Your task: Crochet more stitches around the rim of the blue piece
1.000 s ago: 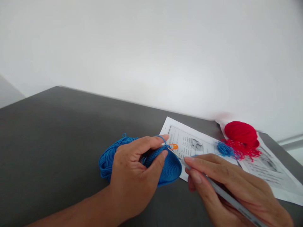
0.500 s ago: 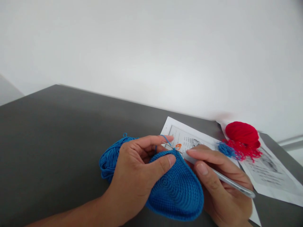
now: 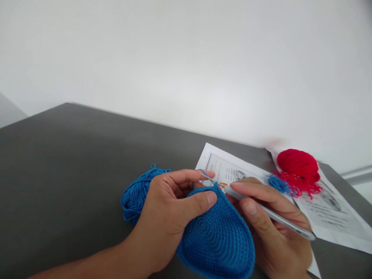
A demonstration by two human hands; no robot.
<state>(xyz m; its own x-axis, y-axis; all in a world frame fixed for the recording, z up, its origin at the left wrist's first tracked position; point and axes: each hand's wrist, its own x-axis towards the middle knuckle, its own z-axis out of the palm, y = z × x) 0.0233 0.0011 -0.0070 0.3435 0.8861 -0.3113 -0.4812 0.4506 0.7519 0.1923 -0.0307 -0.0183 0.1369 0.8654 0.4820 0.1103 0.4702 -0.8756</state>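
Note:
Blue crochet work (image 3: 219, 236), rounded and worked in spiral rows, hangs from my left hand (image 3: 171, 209), whose thumb presses on its top edge. A strand of blue yarn runs over the raised left index finger down to that edge. My right hand (image 3: 270, 228) grips a crochet hook (image 3: 279, 219) with a grey handle, thumb and index finger close to its metal shaft. The hook's thin tip lies at the top edge of the work, by the yarn strand and just below the left index fingertip. Behind my left hand sits a blue yarn skein (image 3: 135, 195), partly covered.
Printed sheets (image 3: 209, 155) lie on the dark grey table (image 3: 72, 162) at the right, partly beneath my right hand. On them rest a red yarn ball (image 3: 298, 164) with loose red strands and a small blue yarn tangle (image 3: 277, 183). A white wall (image 3: 174, 58) rises behind the table.
The crochet work has tilted and shifted slightly down and right. The hook's tip shows more clearly above the edge, near the yarn. Both hands keep their hold.

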